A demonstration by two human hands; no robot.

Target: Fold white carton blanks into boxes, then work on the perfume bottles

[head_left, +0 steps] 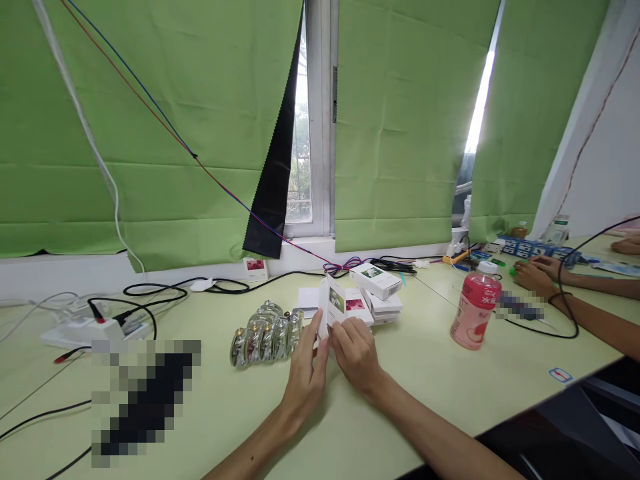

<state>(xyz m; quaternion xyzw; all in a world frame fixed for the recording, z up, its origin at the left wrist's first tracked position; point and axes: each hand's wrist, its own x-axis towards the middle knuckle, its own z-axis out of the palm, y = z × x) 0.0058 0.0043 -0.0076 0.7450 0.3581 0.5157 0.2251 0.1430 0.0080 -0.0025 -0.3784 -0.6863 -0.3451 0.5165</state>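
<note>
Both of my hands hold a small white box (332, 297) with a green picture on its face, tilted up above the table. My left hand (306, 367) grips its left side and lower end. My right hand (357, 350) has its fingers closed at the lower right edge; the fingertips are partly hidden. Just left of my hands lies a row of several clear-wrapped metallic round items (267, 333), whose kind I cannot make out. Behind and right of the held box are a white box with a red picture (356, 305) and a stack of white boxes (383, 307), topped by a green-pictured box (376, 280).
A pink drink bottle (476, 307) stands to the right. Beyond it are a co-worker's hands (537, 277). A power strip (100, 327) with cables sits at left, near a blurred dark object (150, 400). Coiled black cables (395, 265) lie along the back edge.
</note>
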